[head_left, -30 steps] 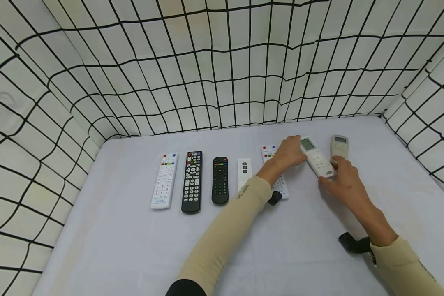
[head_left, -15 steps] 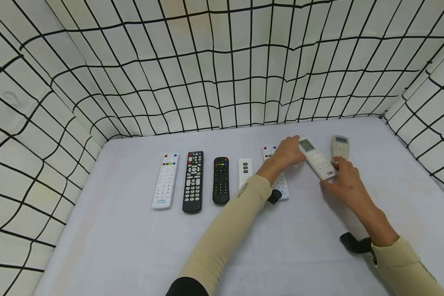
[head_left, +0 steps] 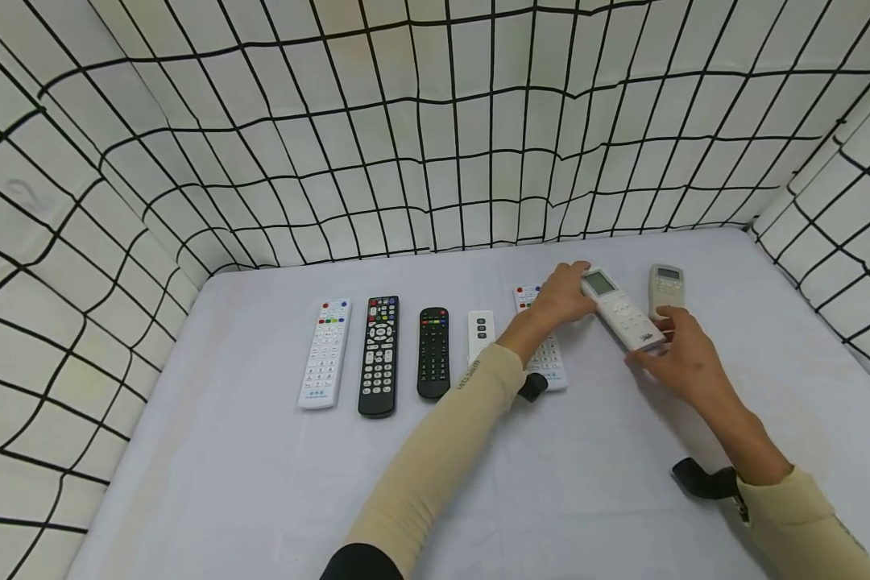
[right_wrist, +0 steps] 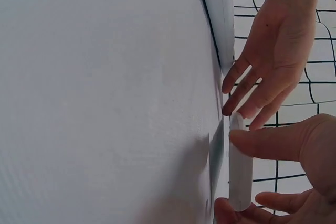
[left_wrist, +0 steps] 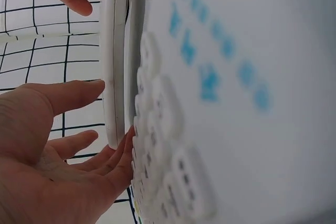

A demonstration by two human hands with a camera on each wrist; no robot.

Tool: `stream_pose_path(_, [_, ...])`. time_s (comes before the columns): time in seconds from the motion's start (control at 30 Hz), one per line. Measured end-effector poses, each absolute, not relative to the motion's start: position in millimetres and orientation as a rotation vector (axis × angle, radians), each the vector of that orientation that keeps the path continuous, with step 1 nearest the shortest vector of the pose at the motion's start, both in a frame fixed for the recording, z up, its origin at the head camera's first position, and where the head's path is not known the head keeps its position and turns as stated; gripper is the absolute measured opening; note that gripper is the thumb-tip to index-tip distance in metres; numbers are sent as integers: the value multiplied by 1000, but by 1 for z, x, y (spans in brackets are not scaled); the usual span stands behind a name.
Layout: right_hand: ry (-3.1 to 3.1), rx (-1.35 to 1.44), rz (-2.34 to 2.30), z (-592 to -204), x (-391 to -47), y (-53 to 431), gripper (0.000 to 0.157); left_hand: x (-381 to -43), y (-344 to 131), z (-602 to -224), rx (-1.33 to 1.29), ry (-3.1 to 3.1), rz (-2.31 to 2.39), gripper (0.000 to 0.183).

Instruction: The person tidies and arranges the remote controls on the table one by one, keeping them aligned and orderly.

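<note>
In the head view both hands hold a white air-conditioner remote (head_left: 622,312) with a grey screen, slanted at the right of the table. My left hand (head_left: 564,294) grips its upper, screen end. The left wrist view shows that thumb against the remote's side (left_wrist: 111,61) and the fingers at its end. My right hand (head_left: 681,354) pinches the lower end between thumb and fingers, as in the right wrist view, where the remote (right_wrist: 241,177) is seen edge-on, close over the table. A beige remote (head_left: 667,288) lies just behind the right hand.
Left of the hands lie, in a row, a white remote (head_left: 325,354), a long black remote (head_left: 378,356), a shorter black remote (head_left: 432,353) and a small white remote (head_left: 481,332). The left forearm partly covers another white remote (head_left: 551,366). Black grid netting (head_left: 420,153) encloses the table.
The held remote has shifted slightly, its screen end a little left and its lower end a little right. The right hand and wrist have moved slightly right. The row of remotes has not moved.
</note>
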State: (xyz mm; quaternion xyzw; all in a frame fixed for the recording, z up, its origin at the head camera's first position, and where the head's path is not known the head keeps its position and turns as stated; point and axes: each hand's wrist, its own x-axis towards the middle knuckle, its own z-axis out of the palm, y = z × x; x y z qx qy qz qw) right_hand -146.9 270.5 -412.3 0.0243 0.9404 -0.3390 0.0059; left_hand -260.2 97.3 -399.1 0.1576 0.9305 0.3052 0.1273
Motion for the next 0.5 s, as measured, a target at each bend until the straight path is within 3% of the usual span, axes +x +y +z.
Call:
stream_pose_path(0.17, [2944, 69, -1111, -414, -144, 266, 87, -260, 96, -399, 435, 2704, 921, 70])
stream_pose_path(0.5, [2944, 62, -1100, -415, -137, 251, 86, -260, 90, -397, 496, 2684, 888, 86])
